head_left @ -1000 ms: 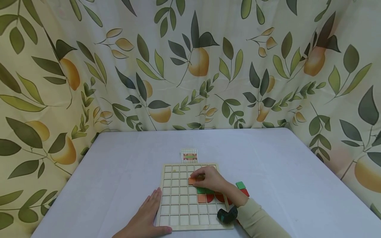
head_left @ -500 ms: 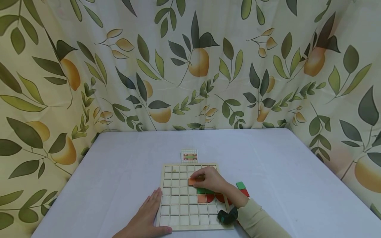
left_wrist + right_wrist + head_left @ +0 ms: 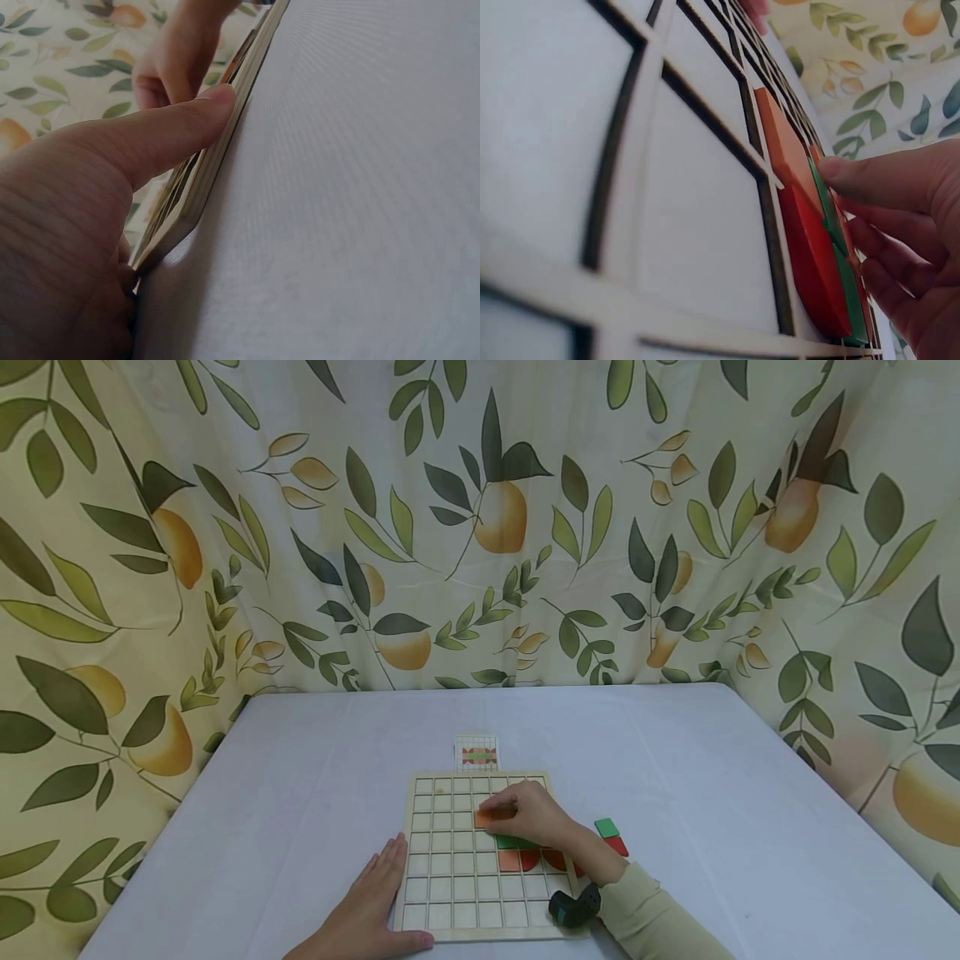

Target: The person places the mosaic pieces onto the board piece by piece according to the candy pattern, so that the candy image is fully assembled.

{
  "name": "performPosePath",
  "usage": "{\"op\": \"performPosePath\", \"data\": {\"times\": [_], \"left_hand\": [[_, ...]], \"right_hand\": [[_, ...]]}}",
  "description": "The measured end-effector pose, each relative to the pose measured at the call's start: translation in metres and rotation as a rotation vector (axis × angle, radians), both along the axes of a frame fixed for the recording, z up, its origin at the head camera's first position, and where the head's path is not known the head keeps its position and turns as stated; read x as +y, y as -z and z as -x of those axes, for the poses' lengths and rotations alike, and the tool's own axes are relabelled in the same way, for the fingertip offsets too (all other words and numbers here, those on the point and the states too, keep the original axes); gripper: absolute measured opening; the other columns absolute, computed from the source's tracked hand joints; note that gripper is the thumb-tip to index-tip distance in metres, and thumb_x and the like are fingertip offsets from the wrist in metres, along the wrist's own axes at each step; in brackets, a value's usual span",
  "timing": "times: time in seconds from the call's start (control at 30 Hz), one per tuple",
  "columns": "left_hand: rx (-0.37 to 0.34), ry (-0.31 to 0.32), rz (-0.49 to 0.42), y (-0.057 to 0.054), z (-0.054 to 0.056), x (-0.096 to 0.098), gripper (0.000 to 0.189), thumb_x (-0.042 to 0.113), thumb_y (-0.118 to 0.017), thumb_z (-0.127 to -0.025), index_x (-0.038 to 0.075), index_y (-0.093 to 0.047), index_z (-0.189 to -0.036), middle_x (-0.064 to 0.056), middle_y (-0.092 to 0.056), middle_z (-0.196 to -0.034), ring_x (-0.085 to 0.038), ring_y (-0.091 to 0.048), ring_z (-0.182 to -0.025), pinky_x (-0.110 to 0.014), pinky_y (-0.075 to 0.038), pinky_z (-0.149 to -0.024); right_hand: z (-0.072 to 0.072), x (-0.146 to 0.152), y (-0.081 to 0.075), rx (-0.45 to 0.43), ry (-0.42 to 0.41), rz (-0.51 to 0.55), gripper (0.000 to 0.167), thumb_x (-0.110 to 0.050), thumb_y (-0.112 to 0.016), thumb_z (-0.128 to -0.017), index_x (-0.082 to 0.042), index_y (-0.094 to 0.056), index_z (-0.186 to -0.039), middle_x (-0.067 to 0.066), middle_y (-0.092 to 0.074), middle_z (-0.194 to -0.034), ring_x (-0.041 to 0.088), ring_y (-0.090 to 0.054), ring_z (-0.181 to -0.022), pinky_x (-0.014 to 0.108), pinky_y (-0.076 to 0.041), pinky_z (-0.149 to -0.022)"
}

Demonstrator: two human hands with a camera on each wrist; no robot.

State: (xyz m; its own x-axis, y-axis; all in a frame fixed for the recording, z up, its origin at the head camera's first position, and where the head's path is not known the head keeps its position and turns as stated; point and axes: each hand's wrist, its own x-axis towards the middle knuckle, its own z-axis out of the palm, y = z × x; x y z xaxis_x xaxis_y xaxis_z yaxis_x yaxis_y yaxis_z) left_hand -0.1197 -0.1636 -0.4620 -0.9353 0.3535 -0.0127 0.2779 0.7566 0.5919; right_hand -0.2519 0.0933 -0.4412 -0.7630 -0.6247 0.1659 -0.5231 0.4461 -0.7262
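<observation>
Pinching an orange tile (image 3: 481, 820) between thumb and fingertips, a person's right hand (image 3: 527, 814) is over a gridded board (image 3: 491, 935) on the white tabletop (image 3: 315, 777), roughly midway between its left and right edges and well apart from its far edge. The left hand (image 3: 371, 897) lies with fingers straight along the board's left edge, thumb stretched out at the near left corner. The left wrist view alone shows that thumb resting on the rim and the board's side. The right wrist view reveals two green tiles (image 3: 850, 296) end to end behind a second orange tile (image 3: 786, 139) and one red rounded piece (image 3: 814, 262); the head view adds another red rounded piece (image 3: 554, 859). Only the head view shows one printed card (image 3: 477, 753) at the board's far edge and two loose tiles, a green one (image 3: 607, 827) and a red one (image 3: 617, 845), near its right edge. One black device (image 3: 574, 907) sits at the right wrist; pieces beneath that hand are partly hidden.
</observation>
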Motion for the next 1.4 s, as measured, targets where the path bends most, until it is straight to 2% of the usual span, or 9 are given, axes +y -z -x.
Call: {"op": "performPosePath", "data": {"times": [0.03,0.1,0.17,0.27,0.33,0.63,1.0,1.2,1.4], "left_hand": [[-0.005,-0.001,0.0,0.0,0.0,0.0,0.121,0.07,-0.062,-0.067,-0.007,-0.008,-0.144,-0.019,-0.009,-0.151,-0.031,-0.005,-0.138,-0.035,0.001,-0.108],[-0.015,-0.005,0.001,-0.001,0.0,0.0,0.121,0.07,-0.062,-0.067,-0.006,-0.008,-0.144,-0.019,-0.008,-0.151,-0.031,-0.004,-0.138,-0.034,0.003,-0.108],[-0.018,-0.008,-0.002,-0.001,-0.001,-0.001,0.12,0.069,-0.062,-0.068,-0.006,-0.008,-0.144,-0.019,-0.008,-0.151,-0.031,-0.004,-0.138,-0.024,0.01,-0.106],[-0.015,-0.009,-0.007,-0.002,-0.001,-0.001,0.119,0.069,-0.062,-0.068,-0.007,-0.009,-0.144,-0.019,-0.008,-0.151,-0.032,-0.004,-0.138,-0.009,0.015,-0.096],[-0.01,-0.009,-0.005,-0.002,-0.001,-0.002,0.119,0.069,-0.062,-0.068,-0.007,-0.009,-0.144,-0.02,-0.009,-0.15,-0.032,-0.005,-0.137,-0.007,0.016,-0.094],[0.002,-0.006,0.005,0.0,0.0,-0.003,0.12,0.07,-0.061,-0.068,-0.007,-0.009,-0.144,-0.019,-0.009,-0.151,-0.032,-0.006,-0.138,-0.007,0.016,-0.094],[0.013,0.0,0.001,0.001,0.0,-0.001,0.12,0.07,-0.061,-0.068,-0.007,-0.008,-0.144,-0.02,-0.01,-0.15,-0.032,-0.006,-0.137,-0.007,0.016,-0.095],[0.008,0.007,0.007,0.0,-0.001,0.0,0.119,0.069,-0.061,-0.069,-0.007,-0.009,-0.143,-0.02,-0.01,-0.15,-0.032,-0.006,-0.137,-0.007,0.016,-0.095],[0.018,0.012,0.007,0.001,-0.001,-0.001,0.118,0.069,-0.061,-0.07,-0.008,-0.009,-0.143,-0.02,-0.009,-0.15,-0.033,-0.006,-0.137,-0.008,0.016,-0.095]], "right_hand": [[0.0,0.001,0.0,-0.015,0.003,0.013,0.024,-0.013,-0.075,-0.077,-0.006,-0.072,-0.1,0.002,-0.069,-0.097,0.015,-0.063,-0.092,0.027,-0.051,-0.075],[0.0,0.004,0.0,-0.038,0.014,0.041,0.026,-0.015,-0.074,-0.078,-0.006,-0.071,-0.102,0.003,-0.068,-0.1,0.018,-0.062,-0.095,0.029,-0.051,-0.077],[-0.001,0.009,-0.001,-0.053,0.036,0.066,0.028,-0.018,-0.074,-0.078,-0.006,-0.071,-0.103,0.002,-0.067,-0.102,0.021,-0.061,-0.097,0.032,-0.051,-0.078],[-0.001,0.017,-0.001,-0.05,0.075,0.084,0.027,-0.019,-0.075,-0.078,-0.008,-0.071,-0.102,0.0,-0.066,-0.103,0.022,-0.059,-0.099,0.036,-0.05,-0.081],[-0.002,0.024,-0.002,-0.041,0.107,0.084,0.026,-0.019,-0.075,-0.078,-0.01,-0.071,-0.101,-0.001,-0.066,-0.103,0.023,-0.058,-0.101,0.039,-0.05,-0.081],[-0.006,0.052,-0.005,-0.015,0.223,0.067,0.024,-0.02,-0.076,-0.077,-0.01,-0.073,-0.099,0.0,-0.066,-0.101,0.026,-0.056,-0.105,0.053,-0.041,-0.09],[-0.016,0.092,-0.006,-0.054,0.391,0.006,0.023,-0.022,-0.075,-0.077,-0.013,-0.073,-0.099,0.002,-0.066,-0.104,0.027,-0.053,-0.108,0.056,-0.038,-0.091],[-0.02,0.11,-0.005,-0.028,0.425,-0.036,0.025,-0.023,-0.075,-0.078,-0.012,-0.073,-0.099,0.003,-0.067,-0.101,0.027,-0.055,-0.105,0.051,-0.044,-0.087],[-0.026,0.121,-0.004,-0.023,0.445,-0.065,0.023,-0.02,-0.075,-0.078,-0.011,-0.073,-0.098,0.003,-0.067,-0.099,0.027,-0.057,-0.103,0.051,-0.044,-0.087]]}}
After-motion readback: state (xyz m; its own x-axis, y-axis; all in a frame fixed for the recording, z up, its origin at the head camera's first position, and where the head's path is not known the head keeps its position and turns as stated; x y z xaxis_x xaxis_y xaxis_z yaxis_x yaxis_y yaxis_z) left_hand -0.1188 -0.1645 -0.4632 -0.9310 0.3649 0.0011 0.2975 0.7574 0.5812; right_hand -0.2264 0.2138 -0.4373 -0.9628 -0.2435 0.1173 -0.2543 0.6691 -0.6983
